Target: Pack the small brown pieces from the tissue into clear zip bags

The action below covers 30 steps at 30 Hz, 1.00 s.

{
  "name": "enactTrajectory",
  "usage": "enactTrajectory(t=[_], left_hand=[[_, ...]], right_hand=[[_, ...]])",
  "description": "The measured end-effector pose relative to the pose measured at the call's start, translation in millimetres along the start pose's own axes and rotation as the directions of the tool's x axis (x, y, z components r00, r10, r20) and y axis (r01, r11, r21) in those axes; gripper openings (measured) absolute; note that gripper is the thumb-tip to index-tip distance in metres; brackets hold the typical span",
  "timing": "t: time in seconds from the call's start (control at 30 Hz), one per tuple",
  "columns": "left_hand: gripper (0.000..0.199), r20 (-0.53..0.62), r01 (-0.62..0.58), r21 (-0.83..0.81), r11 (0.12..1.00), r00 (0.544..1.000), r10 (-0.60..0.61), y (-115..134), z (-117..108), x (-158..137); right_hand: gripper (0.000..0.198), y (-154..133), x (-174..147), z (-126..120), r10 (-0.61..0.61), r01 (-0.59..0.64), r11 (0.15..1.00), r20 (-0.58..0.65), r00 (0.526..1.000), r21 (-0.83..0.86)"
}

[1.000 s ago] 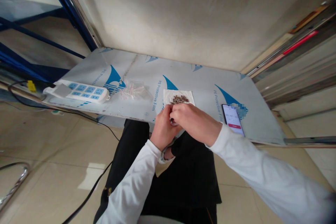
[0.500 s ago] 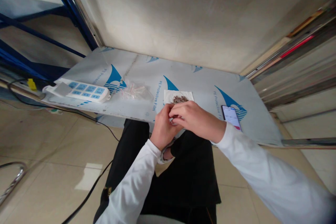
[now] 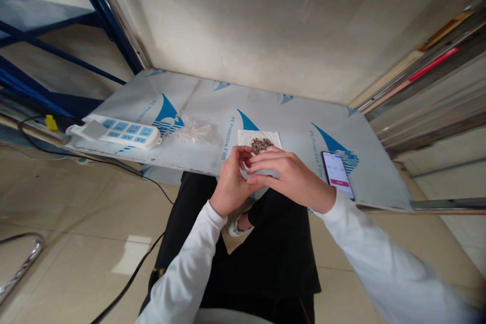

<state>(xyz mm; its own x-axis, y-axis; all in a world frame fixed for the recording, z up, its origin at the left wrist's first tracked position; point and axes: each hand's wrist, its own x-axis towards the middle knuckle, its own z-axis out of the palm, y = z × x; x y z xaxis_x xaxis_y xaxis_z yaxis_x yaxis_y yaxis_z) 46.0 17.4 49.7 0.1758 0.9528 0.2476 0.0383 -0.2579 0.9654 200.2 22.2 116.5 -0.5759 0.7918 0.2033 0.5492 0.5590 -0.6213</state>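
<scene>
My left hand is closed at the front edge of the table, its fingers curled inward and the thumb side facing the right hand. My right hand meets it, fingers bent and pressed towards the left fingertips. A pale, whitish bit shows between them, too small and covered to name. Just beyond the fingers lies a pile of small metal pieces, brownish and shiny, on a white square sheet or pouch. To the left, several clear plastic bags with reddish strips lie in a loose heap.
A white power strip with blue sockets lies on the table's left, its black cable hanging to the floor. A lit phone rests right of my hands. The film-covered table backs onto a pale wall. Blue metal framing stands left.
My hands have opened a little from each other, and the right fingers have straightened somewhat. More of the metal pile and the phone shows now. The table things stay in place.
</scene>
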Motion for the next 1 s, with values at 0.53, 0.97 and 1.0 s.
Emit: enactTrajectory(t=[0.53, 0.97, 1.0], left_hand=[[0.024, 0.255, 0.516, -0.466, 0.719, 0.856, -0.449, 36, -19, -21], [0.023, -0.041, 0.237, -0.284, 0.929, 0.965, -0.259, 46, -16, -9], [0.022, -0.067, 0.228, -0.281, 0.932, 0.964, -0.256, 47, -13, -7]], right_hand=[[0.036, -9, -22, 7, 0.642, -0.291, 0.514, -0.137, 0.755, 0.807], [0.027, -22, -29, 8, 0.595, -0.272, 0.594, -0.186, 0.782, 0.757], [0.027, -24, -29, 7, 0.589, -0.277, 0.602, -0.183, 0.787, 0.748]])
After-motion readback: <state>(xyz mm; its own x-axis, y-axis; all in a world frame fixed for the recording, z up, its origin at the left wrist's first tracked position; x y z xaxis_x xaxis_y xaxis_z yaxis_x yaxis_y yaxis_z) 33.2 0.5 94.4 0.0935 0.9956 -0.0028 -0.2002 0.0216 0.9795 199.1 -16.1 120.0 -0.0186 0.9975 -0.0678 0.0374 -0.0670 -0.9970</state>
